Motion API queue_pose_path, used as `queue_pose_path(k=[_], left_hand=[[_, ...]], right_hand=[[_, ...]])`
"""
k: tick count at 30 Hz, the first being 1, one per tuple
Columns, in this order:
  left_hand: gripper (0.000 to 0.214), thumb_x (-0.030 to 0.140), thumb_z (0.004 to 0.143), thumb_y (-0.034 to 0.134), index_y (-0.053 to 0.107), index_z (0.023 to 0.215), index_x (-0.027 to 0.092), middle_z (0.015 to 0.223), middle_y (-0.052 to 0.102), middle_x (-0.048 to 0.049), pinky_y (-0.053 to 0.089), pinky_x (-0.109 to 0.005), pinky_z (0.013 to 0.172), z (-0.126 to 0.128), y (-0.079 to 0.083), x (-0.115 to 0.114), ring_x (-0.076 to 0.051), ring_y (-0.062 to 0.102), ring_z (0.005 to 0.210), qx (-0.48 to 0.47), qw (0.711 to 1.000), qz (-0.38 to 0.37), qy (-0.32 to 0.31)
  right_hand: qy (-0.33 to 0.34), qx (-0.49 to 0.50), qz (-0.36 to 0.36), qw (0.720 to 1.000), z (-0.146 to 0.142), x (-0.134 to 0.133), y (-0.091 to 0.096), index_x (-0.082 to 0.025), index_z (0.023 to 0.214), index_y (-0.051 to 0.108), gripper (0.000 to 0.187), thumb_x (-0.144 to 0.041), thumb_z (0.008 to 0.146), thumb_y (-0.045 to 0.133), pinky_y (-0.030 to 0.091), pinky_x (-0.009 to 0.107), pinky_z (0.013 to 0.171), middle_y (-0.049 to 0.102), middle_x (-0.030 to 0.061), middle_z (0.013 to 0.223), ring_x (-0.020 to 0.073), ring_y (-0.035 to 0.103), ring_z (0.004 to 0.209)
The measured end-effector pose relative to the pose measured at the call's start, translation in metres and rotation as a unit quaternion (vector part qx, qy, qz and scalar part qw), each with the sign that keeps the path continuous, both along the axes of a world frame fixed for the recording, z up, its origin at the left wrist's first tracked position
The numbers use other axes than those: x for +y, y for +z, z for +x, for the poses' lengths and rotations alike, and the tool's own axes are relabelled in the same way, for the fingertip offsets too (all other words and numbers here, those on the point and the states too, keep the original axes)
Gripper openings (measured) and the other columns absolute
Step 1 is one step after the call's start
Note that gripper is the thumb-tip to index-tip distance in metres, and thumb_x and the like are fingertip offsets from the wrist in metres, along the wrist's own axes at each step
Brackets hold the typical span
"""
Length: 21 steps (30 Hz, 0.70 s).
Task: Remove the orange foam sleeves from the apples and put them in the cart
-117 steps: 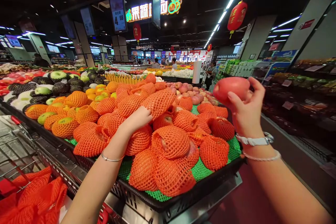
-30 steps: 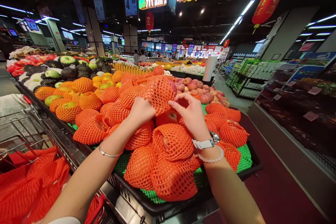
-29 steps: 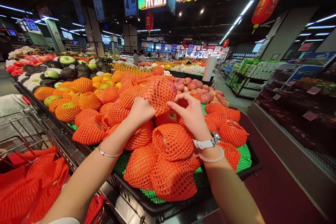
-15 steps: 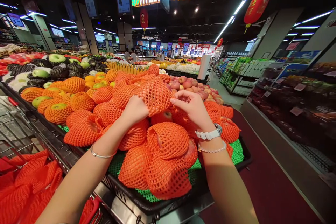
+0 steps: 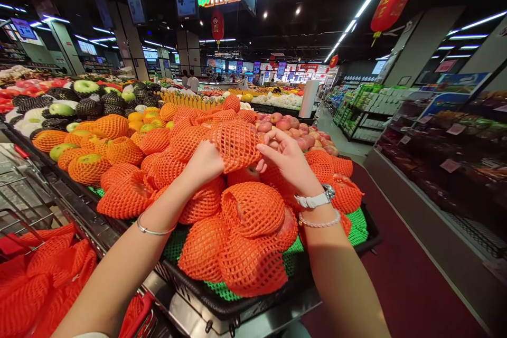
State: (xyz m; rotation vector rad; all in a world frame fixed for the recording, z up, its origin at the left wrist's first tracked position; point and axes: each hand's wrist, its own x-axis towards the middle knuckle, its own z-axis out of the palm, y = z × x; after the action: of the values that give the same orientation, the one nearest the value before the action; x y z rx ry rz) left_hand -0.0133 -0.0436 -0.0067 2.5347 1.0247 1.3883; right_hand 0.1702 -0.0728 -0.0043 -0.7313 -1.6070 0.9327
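Above the pile, an orange-red foam fruit net is stretched between my two hands; what it wraps, if anything, is mostly hidden by the mesh. My left hand is closed on its left end. At the net's right edge, my right hand pinches the mesh with thumb and fingertips. Just below lie several apples in matching foam nets, one of them a netted apple with its net partly folded open. They rest in a black tray lined with green mesh.
Bare apples lie behind the pile, and netted mangoes or similar yellow-green fruit to the left. A shopping cart stands at the left, near a heap of loose red nets. A roll of bags stands further back.
The net between my hands looks fuller and sits slightly lower. My right fingertips have shifted a little at its right edge. My left hand keeps its hold.
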Motion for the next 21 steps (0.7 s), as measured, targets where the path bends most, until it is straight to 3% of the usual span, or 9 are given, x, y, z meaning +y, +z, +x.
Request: queue_pose_path(k=[3,8,16,21], left_hand=[[0.030,0.033,0.076,0.055,0.069,0.090,0.010,0.077,0.072,-0.0049,0.050,-0.029,0.073,0.000,0.001,0.000,-0.023,0.065,0.076,0.001,1.000,-0.005,0.008],[0.032,0.031,0.074,0.056,0.067,0.094,0.009,0.077,0.071,-0.0045,0.050,-0.033,0.084,0.002,-0.002,0.000,-0.022,0.064,0.076,-0.025,1.000,-0.012,-0.015],[0.035,0.040,0.074,0.054,0.069,0.086,0.010,0.077,0.071,-0.0064,0.050,-0.035,0.088,-0.002,0.000,0.002,-0.024,0.064,0.080,-0.042,0.999,-0.027,0.018],[0.053,0.056,0.075,0.046,0.069,0.090,0.012,0.081,0.072,-0.0070,0.049,-0.035,0.092,-0.003,0.007,0.002,-0.024,0.064,0.090,-0.058,0.997,-0.038,0.041]], right_hand=[[-0.037,0.029,0.041,0.998,-0.004,0.002,-0.002,-0.022,0.076,0.042,0.031,-0.040,0.076,0.067,0.043,0.020,0.041,0.047,-0.0107,0.059,0.0053,0.054,0.040],[-0.077,0.066,0.088,0.991,-0.004,0.003,-0.002,-0.022,0.073,0.044,0.026,-0.034,0.076,0.067,0.037,0.019,0.040,0.046,-0.0104,0.056,0.0030,0.047,0.039],[-0.038,0.031,-0.028,0.998,-0.006,0.007,-0.006,-0.020,0.078,0.051,0.044,-0.047,0.058,0.080,0.040,0.021,0.048,0.055,-0.0074,0.062,0.0052,0.049,0.050],[-0.035,-0.036,-0.001,0.999,-0.016,0.011,-0.015,-0.017,0.076,0.057,0.042,-0.042,0.055,0.083,0.043,0.026,0.062,0.058,-0.0026,0.072,0.0098,0.052,0.065]])
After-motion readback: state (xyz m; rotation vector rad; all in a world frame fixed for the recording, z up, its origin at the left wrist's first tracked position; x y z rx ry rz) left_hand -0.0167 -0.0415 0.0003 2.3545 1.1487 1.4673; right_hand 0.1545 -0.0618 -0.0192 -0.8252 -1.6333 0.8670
